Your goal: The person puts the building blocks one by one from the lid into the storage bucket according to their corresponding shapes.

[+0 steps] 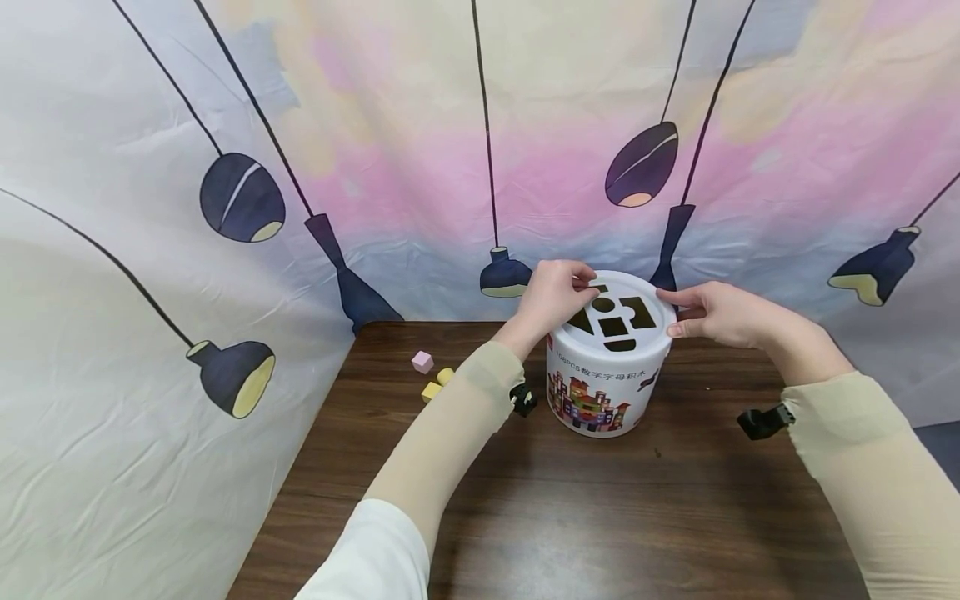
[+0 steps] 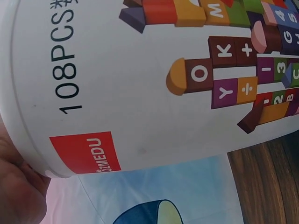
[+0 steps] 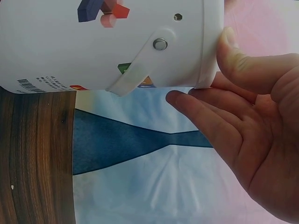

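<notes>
A white bucket point(image 1: 633, 396) printed with colourful toy blocks stands upright on the wooden table. On top sits its white lid point(image 1: 660, 323), which has several shaped cut-out holes. My left hand point(image 1: 549, 293) holds the lid's left side with bent fingers; part of it shows at the rim in the left wrist view. From the right, my right hand point(image 1: 731, 312) grips the lid's edge. In the right wrist view, the thumb of the right hand point(image 3: 254, 105) presses the rim and several fingers lie below it. A handle strap point(image 3: 140, 70) hangs on the bucket's side.
Left of the bucket lie a pink cube point(image 1: 422, 362) and yellow blocks point(image 1: 431, 392), partly hidden by my left forearm. A cloth backdrop point(image 1: 420, 167) with painted lamps hangs right behind the table point(image 1: 600, 517).
</notes>
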`<state>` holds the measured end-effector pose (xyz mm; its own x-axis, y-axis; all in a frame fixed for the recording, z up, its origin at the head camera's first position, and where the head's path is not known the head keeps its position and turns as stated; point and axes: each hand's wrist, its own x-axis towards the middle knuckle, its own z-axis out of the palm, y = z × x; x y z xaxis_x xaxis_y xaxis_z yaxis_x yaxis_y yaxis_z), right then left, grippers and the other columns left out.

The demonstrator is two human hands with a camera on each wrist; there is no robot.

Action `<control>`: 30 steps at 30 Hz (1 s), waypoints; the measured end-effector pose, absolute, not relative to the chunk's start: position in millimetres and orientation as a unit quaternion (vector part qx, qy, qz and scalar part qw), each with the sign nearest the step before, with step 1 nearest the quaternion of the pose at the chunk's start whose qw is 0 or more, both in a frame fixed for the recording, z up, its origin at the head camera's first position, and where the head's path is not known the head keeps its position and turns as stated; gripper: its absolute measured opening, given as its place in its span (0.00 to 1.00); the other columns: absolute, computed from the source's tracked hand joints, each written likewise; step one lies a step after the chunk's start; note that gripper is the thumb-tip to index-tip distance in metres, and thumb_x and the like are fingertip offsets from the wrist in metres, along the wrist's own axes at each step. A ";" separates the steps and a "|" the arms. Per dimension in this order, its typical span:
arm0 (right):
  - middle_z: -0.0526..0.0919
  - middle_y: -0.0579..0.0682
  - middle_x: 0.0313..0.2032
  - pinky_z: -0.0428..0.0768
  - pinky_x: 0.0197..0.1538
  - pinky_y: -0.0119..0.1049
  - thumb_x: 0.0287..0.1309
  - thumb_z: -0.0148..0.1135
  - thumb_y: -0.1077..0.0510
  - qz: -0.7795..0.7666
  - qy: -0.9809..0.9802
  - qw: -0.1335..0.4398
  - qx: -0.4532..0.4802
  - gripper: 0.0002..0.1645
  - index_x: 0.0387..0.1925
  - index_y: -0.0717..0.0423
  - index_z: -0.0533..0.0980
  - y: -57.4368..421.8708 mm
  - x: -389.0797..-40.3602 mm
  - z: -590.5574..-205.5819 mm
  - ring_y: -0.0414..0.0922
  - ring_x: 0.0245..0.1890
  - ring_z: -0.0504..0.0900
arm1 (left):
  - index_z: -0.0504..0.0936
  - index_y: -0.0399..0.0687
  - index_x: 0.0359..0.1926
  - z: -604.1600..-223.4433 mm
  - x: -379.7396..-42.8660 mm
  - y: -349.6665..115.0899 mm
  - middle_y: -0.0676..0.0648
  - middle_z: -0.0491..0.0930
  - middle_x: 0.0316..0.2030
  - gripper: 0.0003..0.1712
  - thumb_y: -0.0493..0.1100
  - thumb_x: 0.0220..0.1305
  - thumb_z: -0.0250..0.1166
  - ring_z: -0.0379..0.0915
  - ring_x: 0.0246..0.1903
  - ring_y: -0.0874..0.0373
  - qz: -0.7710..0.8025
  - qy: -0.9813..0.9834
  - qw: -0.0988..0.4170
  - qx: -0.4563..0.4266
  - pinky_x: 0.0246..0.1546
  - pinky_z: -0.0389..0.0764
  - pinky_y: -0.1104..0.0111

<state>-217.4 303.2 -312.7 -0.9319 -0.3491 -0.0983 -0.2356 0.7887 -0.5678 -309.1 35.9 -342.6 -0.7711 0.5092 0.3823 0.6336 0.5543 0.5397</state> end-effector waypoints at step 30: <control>0.71 0.69 0.72 0.69 0.69 0.71 0.73 0.70 0.53 -0.295 0.940 0.099 -0.141 0.43 0.80 0.63 0.62 305.7 -215.6 -318.6 0.71 0.75 0.64 | 0.91 0.45 0.54 -361.1 -285.5 -87.8 0.50 0.90 0.49 0.13 0.44 0.72 0.74 0.88 0.47 0.61 -0.483 -0.775 0.076 -0.400 0.49 0.88 0.66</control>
